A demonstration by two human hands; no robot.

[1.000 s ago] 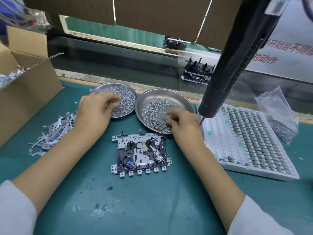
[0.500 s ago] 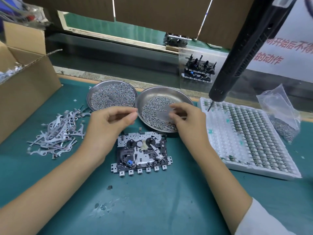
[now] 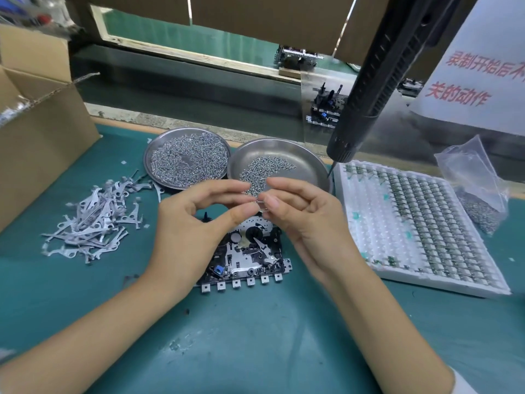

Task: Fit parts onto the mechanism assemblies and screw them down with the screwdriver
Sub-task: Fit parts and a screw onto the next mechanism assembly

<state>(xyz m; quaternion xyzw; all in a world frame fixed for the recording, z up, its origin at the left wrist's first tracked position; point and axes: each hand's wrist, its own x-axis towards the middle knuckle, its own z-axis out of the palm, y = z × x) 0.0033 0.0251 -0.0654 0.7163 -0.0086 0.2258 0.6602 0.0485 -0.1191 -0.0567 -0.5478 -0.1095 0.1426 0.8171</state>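
Observation:
A black and silver mechanism assembly [image 3: 250, 260] lies flat on the green mat, partly hidden by both hands. My left hand [image 3: 193, 223] and my right hand [image 3: 301, 217] meet just above its far edge, fingertips together. Between them they pinch a small metal part [image 3: 260, 201], too tiny to identify; which fingers carry it is unclear. The black electric screwdriver [image 3: 369, 89] hangs from above at the right, its bit tip near the right dish's rim, untouched. Two steel dishes of screws, the left dish [image 3: 147, 163] and the right dish [image 3: 309, 163], stand behind the hands.
A pile of flat metal levers [image 3: 93, 220] lies at the left beside an open cardboard box [image 3: 42, 132]. A white tray of small parts [image 3: 420, 223] and a plastic bag of screws [image 3: 477, 191] sit at the right. More assemblies [image 3: 324, 109] stand on the conveyor behind.
Both hands left the screw dishes and came together above the assembly. The screwdriver swung slightly to the right as the view shifted.

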